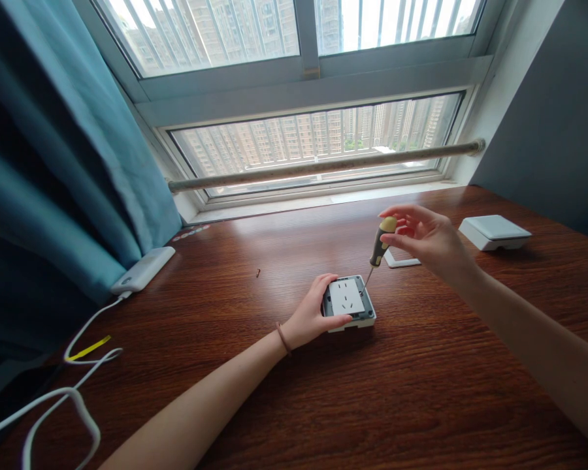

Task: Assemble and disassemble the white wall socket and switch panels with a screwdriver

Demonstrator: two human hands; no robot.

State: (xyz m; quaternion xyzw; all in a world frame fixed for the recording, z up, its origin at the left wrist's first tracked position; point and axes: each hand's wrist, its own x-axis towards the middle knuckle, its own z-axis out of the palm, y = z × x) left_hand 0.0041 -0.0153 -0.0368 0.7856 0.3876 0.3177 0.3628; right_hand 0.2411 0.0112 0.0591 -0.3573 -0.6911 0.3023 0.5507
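Observation:
A white wall socket with a grey inner frame sits in a white box on the wooden table. My left hand grips it from the left, thumb along the near edge and fingers at the far side. Above its right side, my right hand holds a screwdriver with a yellow and dark grey handle. The screwdriver leans slightly, its tip at the right part of the grey frame. Whether a screw sits under the tip is too small to tell. Behind the right hand lies a white cover frame, partly hidden.
A small screw lies left of the socket. Another white switch or socket box stands at the right. On the left are a white power strip, its cable and a blue curtain. A window with a rail borders the table's far edge.

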